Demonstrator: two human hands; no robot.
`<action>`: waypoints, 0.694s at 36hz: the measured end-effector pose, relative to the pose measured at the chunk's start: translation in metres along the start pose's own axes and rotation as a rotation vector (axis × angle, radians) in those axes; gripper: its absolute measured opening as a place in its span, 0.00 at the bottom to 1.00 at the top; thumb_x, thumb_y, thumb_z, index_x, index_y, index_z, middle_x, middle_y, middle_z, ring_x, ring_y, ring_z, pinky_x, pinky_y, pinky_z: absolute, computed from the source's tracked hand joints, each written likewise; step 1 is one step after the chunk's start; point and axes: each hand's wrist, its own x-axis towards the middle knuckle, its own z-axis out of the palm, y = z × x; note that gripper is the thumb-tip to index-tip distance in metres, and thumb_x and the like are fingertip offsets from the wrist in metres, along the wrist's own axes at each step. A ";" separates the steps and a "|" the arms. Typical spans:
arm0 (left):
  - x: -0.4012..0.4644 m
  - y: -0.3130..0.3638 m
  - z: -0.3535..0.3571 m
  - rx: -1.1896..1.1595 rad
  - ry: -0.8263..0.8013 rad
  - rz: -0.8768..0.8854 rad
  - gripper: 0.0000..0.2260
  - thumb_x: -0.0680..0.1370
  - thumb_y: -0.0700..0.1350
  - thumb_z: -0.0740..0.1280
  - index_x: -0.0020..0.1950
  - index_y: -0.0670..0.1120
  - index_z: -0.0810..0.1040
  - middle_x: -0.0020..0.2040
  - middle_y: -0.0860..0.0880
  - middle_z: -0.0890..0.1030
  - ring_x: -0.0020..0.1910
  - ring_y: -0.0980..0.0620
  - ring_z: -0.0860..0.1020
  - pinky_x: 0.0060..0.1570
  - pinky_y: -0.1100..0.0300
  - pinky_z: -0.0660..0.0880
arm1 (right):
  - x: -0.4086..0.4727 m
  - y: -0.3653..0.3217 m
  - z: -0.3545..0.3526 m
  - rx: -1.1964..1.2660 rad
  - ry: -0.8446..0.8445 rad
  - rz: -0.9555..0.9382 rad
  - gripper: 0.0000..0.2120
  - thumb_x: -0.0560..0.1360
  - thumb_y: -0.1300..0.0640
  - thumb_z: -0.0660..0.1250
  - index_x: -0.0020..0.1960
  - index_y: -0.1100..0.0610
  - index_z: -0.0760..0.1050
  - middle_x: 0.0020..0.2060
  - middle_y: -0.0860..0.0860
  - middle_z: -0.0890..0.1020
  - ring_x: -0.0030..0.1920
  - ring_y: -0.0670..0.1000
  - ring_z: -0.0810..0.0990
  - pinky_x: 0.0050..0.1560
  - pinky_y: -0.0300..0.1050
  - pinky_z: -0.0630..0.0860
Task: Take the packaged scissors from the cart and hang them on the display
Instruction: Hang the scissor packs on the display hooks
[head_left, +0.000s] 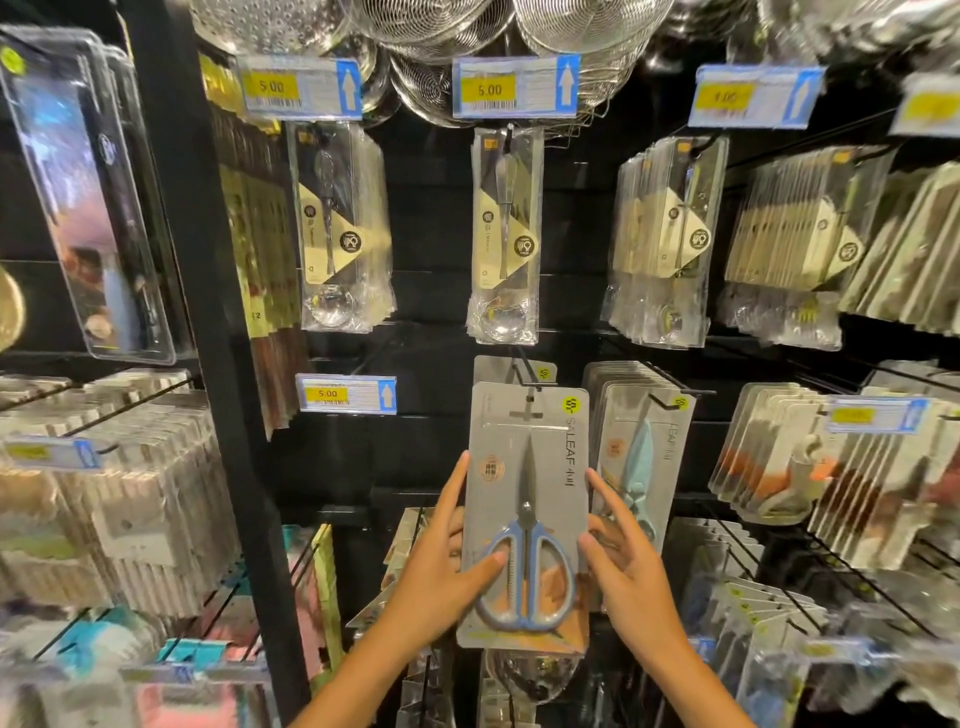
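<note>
A grey card pack of blue-handled scissors (524, 467) hangs upright in front of the black display wall, its top slot at the tip of a black peg (530, 387). Another grey pack (511, 368) sits behind it on the same peg. My left hand (441, 566) holds the pack's left edge, thumb across the scissor handle. My right hand (626, 561) touches the right edge with fingers spread. The cart is out of view.
A row of light-blue scissors packs (641, 457) hangs just right of the peg. Packaged spoons (506, 234) hang above, wire strainers (441, 31) at the top. A black upright post (208, 312) stands to the left, with more hanging packs on both sides.
</note>
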 end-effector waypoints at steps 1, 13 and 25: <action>0.002 0.001 0.001 0.000 0.001 -0.002 0.45 0.75 0.49 0.75 0.78 0.71 0.47 0.69 0.57 0.77 0.65 0.57 0.78 0.62 0.54 0.79 | 0.002 0.002 0.000 0.007 0.004 0.009 0.29 0.82 0.63 0.63 0.73 0.33 0.67 0.65 0.35 0.78 0.67 0.44 0.77 0.61 0.43 0.80; 0.017 -0.014 0.006 -0.012 0.008 -0.084 0.46 0.74 0.51 0.77 0.77 0.72 0.47 0.68 0.57 0.77 0.64 0.57 0.79 0.61 0.56 0.79 | 0.010 0.015 0.001 0.072 -0.040 0.032 0.27 0.83 0.67 0.60 0.72 0.41 0.66 0.55 0.27 0.81 0.58 0.33 0.80 0.50 0.30 0.78; 0.064 -0.020 0.001 0.098 -0.003 -0.152 0.43 0.77 0.49 0.73 0.79 0.67 0.46 0.66 0.59 0.75 0.62 0.58 0.78 0.62 0.58 0.78 | 0.062 0.046 0.014 0.054 -0.171 0.092 0.35 0.82 0.54 0.65 0.76 0.27 0.52 0.77 0.42 0.66 0.74 0.43 0.70 0.72 0.53 0.71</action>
